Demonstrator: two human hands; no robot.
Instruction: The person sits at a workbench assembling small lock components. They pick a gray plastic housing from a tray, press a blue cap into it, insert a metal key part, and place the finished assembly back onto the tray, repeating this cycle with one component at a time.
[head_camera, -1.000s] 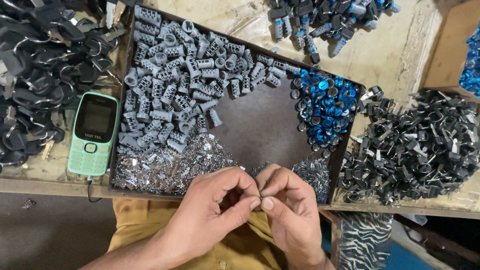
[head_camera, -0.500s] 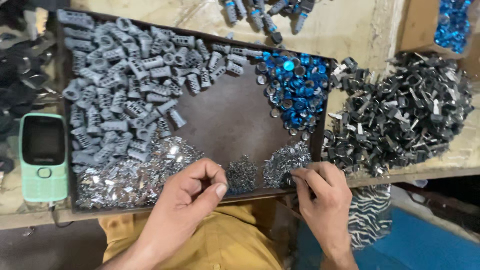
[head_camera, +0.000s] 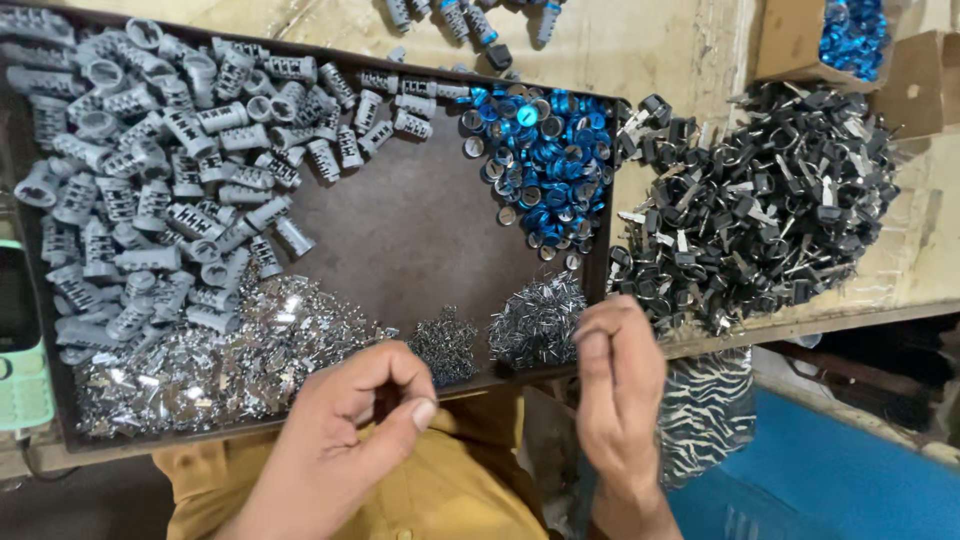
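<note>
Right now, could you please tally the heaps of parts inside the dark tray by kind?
Grey cylinder heaps: 1
Blue cap heaps: 1
Small silvery piece heaps: 3
Total: 5

Tray centre bare; grey cylinders, blue caps flank.

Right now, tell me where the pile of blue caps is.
In the head view, the blue caps lie in the tray's upper right corner, between the grey cylinders on the left and the black key pile outside its right edge.
</note>
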